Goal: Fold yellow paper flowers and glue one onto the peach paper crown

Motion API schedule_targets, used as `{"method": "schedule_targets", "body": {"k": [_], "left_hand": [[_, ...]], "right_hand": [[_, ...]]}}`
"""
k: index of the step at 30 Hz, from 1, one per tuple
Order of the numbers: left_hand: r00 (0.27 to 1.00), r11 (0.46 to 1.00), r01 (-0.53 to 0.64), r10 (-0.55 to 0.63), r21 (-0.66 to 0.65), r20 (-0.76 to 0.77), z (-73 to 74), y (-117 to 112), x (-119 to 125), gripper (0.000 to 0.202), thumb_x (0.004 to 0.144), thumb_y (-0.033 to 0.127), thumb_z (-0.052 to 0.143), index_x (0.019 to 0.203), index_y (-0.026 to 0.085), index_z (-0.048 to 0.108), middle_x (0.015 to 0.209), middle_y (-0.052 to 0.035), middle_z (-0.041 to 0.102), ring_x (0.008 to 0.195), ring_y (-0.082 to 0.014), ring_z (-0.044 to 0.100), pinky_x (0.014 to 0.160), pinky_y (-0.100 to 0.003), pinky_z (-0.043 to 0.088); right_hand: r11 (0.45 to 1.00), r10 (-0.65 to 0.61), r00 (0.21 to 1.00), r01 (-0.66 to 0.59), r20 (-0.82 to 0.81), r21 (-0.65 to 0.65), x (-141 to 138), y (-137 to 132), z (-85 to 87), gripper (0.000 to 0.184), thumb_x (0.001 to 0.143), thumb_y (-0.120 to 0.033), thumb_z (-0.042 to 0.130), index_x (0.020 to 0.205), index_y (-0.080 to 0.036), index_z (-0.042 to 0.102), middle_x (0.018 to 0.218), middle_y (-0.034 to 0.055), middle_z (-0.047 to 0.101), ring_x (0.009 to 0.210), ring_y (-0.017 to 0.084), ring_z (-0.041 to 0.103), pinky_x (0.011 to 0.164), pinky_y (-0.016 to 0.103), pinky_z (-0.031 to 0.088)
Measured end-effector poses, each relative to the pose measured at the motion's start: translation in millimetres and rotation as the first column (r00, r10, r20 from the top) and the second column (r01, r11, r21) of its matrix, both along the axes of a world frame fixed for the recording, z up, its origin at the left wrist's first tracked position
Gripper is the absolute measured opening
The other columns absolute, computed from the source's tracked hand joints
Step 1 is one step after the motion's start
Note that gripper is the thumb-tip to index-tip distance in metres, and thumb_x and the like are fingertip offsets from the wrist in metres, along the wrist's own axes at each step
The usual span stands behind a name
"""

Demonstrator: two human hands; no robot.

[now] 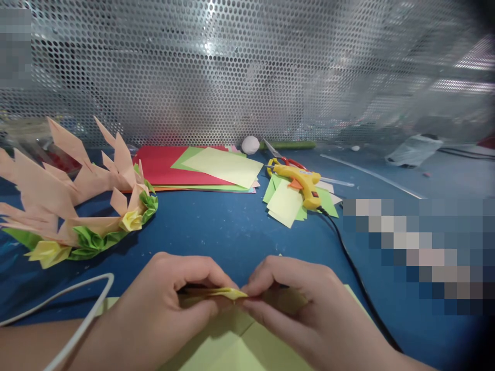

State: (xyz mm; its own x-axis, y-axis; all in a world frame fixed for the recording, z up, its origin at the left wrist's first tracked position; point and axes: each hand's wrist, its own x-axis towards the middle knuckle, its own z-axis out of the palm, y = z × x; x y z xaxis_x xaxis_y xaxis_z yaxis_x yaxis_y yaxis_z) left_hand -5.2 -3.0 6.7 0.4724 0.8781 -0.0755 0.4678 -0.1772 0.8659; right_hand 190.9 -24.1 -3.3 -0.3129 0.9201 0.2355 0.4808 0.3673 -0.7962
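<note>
My left hand (166, 304) and my right hand (305, 309) meet low in the middle of the view, both pinching a small folded piece of yellow paper (228, 293) between thumb and fingers. The paper is held flat just above light green paper sheets (235, 350) lying on the blue table (224, 226). Fingers of both hands are closed on the fold.
A pink, green and yellow paper wreath (77, 206) lies at left. Coloured paper sheets (201, 167) lie at the back, beside a yellow glue gun (303, 184) with a black cord (356, 273), scissors (282, 157) and a white ball (250, 145). A white cable (77, 309) runs at lower left. A perforated metal wall (247, 72) stands behind.
</note>
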Motion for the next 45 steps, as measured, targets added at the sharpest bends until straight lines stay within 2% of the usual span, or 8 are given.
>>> {"method": "schedule_targets", "body": {"k": [7,14,18,24,29,34,39,45], "left_hand": [[1.000,1.000,0.009,-0.009,0.020,-0.029,3.3,-3,1,0.029,0.071,0.002,0.056,0.070,0.023,0.076,0.064,0.0076,0.075,0.059,-0.0101,0.065,0.057,-0.014,0.045],[0.989,0.992,0.081,-0.069,0.098,-0.128,4.2,-2,2,0.020,0.069,0.007,0.054,0.066,0.021,0.069,0.065,0.0069,0.068,0.060,-0.0095,0.058,0.056,-0.015,0.040],[0.976,0.987,0.121,-0.099,0.105,-0.192,5.9,-4,2,0.019,0.078,0.014,0.053,0.061,0.019,0.059,0.060,0.0076,0.057,0.055,-0.0085,0.050,0.052,-0.017,0.035],[0.996,0.986,0.067,-0.075,-0.156,-0.046,5.9,-2,2,0.021,0.083,0.022,0.052,0.065,0.018,0.061,0.056,0.0056,0.054,0.054,-0.0106,0.049,0.050,-0.019,0.037],[0.986,0.919,0.089,-0.028,-0.384,0.162,2.8,9,4,0.021,0.086,0.030,0.054,0.072,0.016,0.063,0.053,0.0051,0.054,0.047,-0.0092,0.049,0.047,-0.018,0.041],[0.961,0.878,0.112,0.024,-0.466,0.276,0.0,11,-1,0.032,0.089,0.043,0.056,0.073,0.016,0.062,0.051,0.0033,0.056,0.045,-0.0088,0.049,0.047,-0.018,0.043],[0.982,0.893,0.088,-0.004,-0.441,0.187,5.4,9,0,0.022,0.088,0.029,0.055,0.085,0.016,0.073,0.046,0.0064,0.049,0.042,-0.0074,0.041,0.042,-0.015,0.038],[0.992,0.939,0.104,-0.075,-0.327,0.099,6.0,8,2,0.025,0.083,0.017,0.052,0.085,0.020,0.077,0.052,0.0067,0.049,0.048,-0.0082,0.044,0.048,-0.016,0.039]], "right_hand": [[0.998,0.034,0.999,-0.033,-0.009,0.049,-1,-4,7.1,0.005,0.079,-0.020,0.072,0.080,-0.023,0.068,0.074,-0.0033,0.073,0.064,0.011,0.067,0.060,0.017,0.051],[0.988,0.080,0.997,-0.079,-0.001,0.133,-1,-7,8.8,0.011,0.085,-0.012,0.059,0.081,-0.022,0.062,0.072,-0.0018,0.069,0.063,0.010,0.064,0.058,0.015,0.049],[0.999,0.034,0.999,-0.035,0.013,0.020,-2,-8,7.2,0.010,0.090,-0.020,0.050,0.083,-0.023,0.055,0.062,-0.0047,0.058,0.050,0.009,0.054,0.047,0.016,0.043],[0.972,0.048,0.999,-0.047,0.000,-0.231,-6,-8,5.3,0.014,0.093,-0.034,0.048,0.090,-0.023,0.057,0.054,-0.0069,0.047,0.044,0.010,0.047,0.041,0.019,0.034],[0.935,-0.067,0.987,0.010,-0.146,-0.355,-5,-2,1.2,0.021,0.089,-0.037,0.052,0.081,-0.020,0.060,0.054,-0.0051,0.049,0.045,0.010,0.048,0.043,0.020,0.039],[0.886,-0.184,0.939,0.031,-0.290,-0.462,-5,5,-0.3,0.025,0.083,-0.042,0.063,0.072,-0.020,0.058,0.049,-0.0082,0.043,0.039,0.006,0.039,0.037,0.016,0.031],[0.900,-0.171,0.924,0.005,-0.343,-0.436,-8,4,1.1,0.027,0.081,-0.040,0.064,0.065,-0.021,0.054,0.043,-0.0116,0.032,0.033,0.004,0.026,0.031,0.018,0.016],[0.955,-0.072,0.982,0.017,-0.177,-0.295,-3,0,3.8,0.021,0.087,-0.033,0.056,0.070,-0.020,0.058,0.049,-0.0084,0.039,0.042,0.008,0.036,0.038,0.020,0.028]]}}
